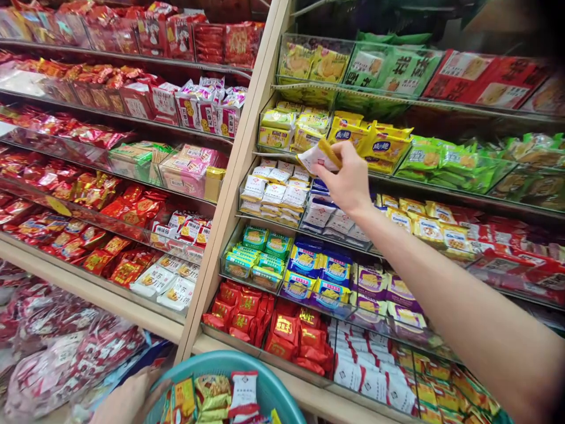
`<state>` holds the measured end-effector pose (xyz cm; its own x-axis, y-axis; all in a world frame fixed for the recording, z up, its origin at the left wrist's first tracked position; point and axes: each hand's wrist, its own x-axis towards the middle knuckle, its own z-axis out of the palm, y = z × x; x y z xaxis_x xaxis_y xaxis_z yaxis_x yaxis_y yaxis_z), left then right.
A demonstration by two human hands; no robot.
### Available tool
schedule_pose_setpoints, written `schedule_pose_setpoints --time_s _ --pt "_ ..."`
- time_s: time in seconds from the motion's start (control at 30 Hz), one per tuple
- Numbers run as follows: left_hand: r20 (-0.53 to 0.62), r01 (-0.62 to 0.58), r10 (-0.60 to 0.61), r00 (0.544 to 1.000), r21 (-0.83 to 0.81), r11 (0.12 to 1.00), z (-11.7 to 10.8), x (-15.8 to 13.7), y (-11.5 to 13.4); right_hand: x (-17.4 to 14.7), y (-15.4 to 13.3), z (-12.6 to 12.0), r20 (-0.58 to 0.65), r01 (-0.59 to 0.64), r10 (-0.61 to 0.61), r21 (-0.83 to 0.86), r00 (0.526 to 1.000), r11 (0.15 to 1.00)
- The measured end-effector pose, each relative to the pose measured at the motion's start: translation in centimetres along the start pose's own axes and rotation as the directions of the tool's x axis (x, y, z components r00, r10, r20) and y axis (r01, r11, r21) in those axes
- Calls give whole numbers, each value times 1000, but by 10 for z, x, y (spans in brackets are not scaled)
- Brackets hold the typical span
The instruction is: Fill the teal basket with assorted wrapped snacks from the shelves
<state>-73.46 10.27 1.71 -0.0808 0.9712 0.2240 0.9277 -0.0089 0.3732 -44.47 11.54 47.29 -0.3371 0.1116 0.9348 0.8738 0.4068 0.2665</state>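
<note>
My right hand (346, 182) is closed on a small white-and-yellow snack packet (314, 158), pinched between thumb and fingers. It is raised in front of the shelves, just above a clear bin of similar white packets (277, 189) and below yellow packs (387, 145). Down at the bottom edge, my left hand (128, 396) grips the side of a teal plastic basket (269, 377); its fingertips are partly hidden. Several wrapped snacks lie in the basket, among them a white-and-red packet (243, 393) and a yellow-and-orange one (183, 400).
A wooden upright (238, 159) divides two shelf units of clear bins. Red packets (128, 206) fill much of the left unit. Blue-and-yellow packs (318, 268) and red packs (289, 333) sit low on the right. Plastic bags of packaged goods (73, 359) lie at lower left.
</note>
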Motion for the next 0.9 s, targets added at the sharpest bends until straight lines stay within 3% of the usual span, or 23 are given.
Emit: schedule_pose_setpoints --time_s 0.13,0.2,0.23,0.3,0.37,0.47,0.53,0.6,0.7,0.9 --pt "22 -32 32 999 -8 999 -25 -11 17 -82 -26 -29 82 -84 66 238 994 968" --pt "20 -56 55 998 21 998 -30 -15 20 -132 -39 -38 231 -189 113 340 966 921" --pt "15 -64 63 998 42 997 -31 -16 21 -157 -45 -42 341 -265 131 383 931 885" --pt "8 -75 75 997 87 993 -33 -18 22 -206 -57 -47 597 -463 143 425 789 778" --pt "8 -85 84 996 117 990 -34 -18 24 -251 -68 -50 813 -662 119 368 570 652" --pt "4 -99 100 995 131 986 -35 -18 27 -307 -79 -53 966 -832 21 212 258 513" --pt "1 -100 101 995 133 986 -36 -18 29 -335 -83 -53 993 -852 -43 118 112 511" --pt "-7 -94 96 995 137 986 -36 -19 30 -356 -84 -50 997 -825 -75 58 19 563" --pt "-16 -73 76 997 156 985 -38 -21 32 -379 -85 -44 994 -783 -99 20 -54 622" --pt "14 -68 67 998 176 982 -43 -24 36 -418 -94 -28 970 -811 -154 -65 -188 582"
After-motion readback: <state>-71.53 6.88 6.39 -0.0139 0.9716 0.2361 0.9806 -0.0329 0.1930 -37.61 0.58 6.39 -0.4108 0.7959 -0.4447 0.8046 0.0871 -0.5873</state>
